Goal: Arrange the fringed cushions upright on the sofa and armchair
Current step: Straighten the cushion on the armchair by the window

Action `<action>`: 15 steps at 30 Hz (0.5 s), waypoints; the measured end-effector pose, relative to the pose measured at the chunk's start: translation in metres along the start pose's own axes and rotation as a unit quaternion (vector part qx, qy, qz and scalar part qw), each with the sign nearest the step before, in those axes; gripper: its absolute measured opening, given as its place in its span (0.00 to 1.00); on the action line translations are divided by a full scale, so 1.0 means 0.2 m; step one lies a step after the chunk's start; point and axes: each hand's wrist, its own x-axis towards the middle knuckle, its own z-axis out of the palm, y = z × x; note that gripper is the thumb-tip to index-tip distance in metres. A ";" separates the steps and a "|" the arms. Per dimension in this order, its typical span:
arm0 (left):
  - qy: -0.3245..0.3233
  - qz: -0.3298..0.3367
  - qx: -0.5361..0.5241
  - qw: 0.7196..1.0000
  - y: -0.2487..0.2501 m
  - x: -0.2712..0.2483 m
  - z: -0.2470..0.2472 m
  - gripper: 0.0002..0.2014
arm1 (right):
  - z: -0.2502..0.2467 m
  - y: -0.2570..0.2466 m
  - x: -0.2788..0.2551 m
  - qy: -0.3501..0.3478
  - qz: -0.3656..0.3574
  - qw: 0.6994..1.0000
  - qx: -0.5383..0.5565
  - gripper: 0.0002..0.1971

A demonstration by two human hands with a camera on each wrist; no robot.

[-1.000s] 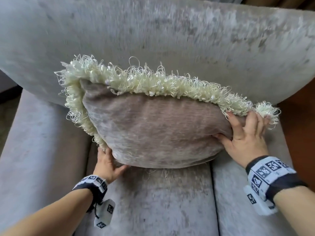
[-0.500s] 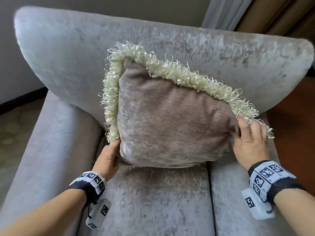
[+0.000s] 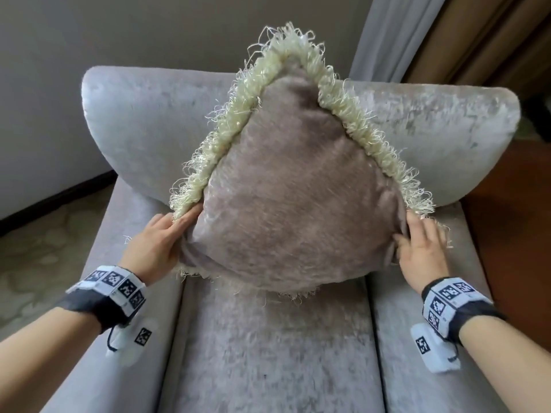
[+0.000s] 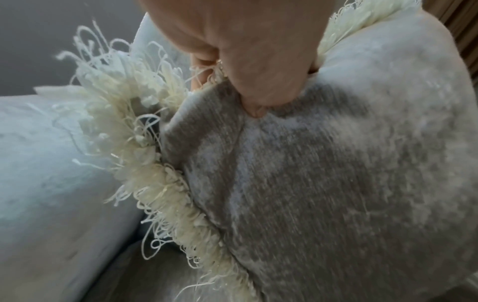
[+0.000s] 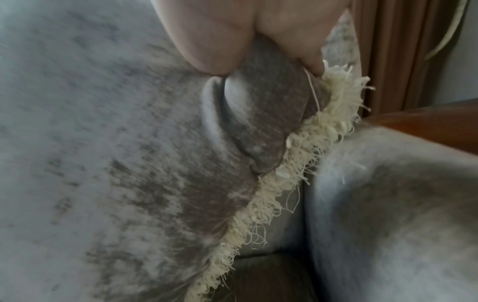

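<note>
- The fringed cushion (image 3: 298, 186) is stood on one corner on the seat of the armchair (image 3: 143, 120), diamond-wise, so that its tallest line runs from the seat up to a point that is seen above the top edge of the backrest.
- Its back appears to be leant toward the backrest; whether it is actually touching there cannot be told from the head view.
- The two side corners are held level with each other, one by each hand, so the cushion lies directly between the hands and neither hand is placed nearer than the other.
- The left-side corner is gripped by the left hand (image 3: 155, 242): in the left wrist view the thumb (image 4: 256, 110) is pressed into the brown face, with the other fingers hidden behind the cream fringe (image 4: 145, 163).
- The right-side corner is pinched by the right hand (image 3: 423, 248); in the right wrist view a fold of fabric is seen bunched between thumb and fingers.
- An upright setting is judged to depend on this balance: if one hand is released first, the cushion is likely to be tipped toward that side, as only its bottom corner is borne by the seat.
- The armrests lie just outside each wrist, with a curtain (image 3: 387, 34) behind the chair.
</note>
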 end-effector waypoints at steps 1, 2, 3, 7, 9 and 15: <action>-0.011 -0.007 0.001 1.000 -0.03 0.00 0.05 0.47 | 0.05 0.02 -0.01 -0.014 0.003 1.000 -0.002 0.27; -0.016 -0.013 0.004 1.000 -0.05 0.00 0.09 0.49 | 0.10 0.03 -0.02 -0.027 0.010 1.000 -0.002 0.27; -0.011 -0.017 0.008 1.000 -0.07 0.00 0.13 0.48 | 0.14 0.04 -0.03 -0.033 0.020 0.999 0.000 0.28; 0.015 -0.033 0.036 0.999 -0.12 0.02 0.20 0.46 | 0.20 0.05 -0.04 -0.038 0.063 0.997 0.001 0.34; 0.036 -0.041 0.060 0.997 -0.12 0.02 0.19 0.43 | 0.16 0.04 -0.05 -0.032 0.053 0.998 0.011 0.33; 0.069 0.026 0.076 0.994 -0.06 0.10 0.06 0.39 | -0.02 -0.16 -0.01 -0.042 -0.069 0.996 0.044 0.47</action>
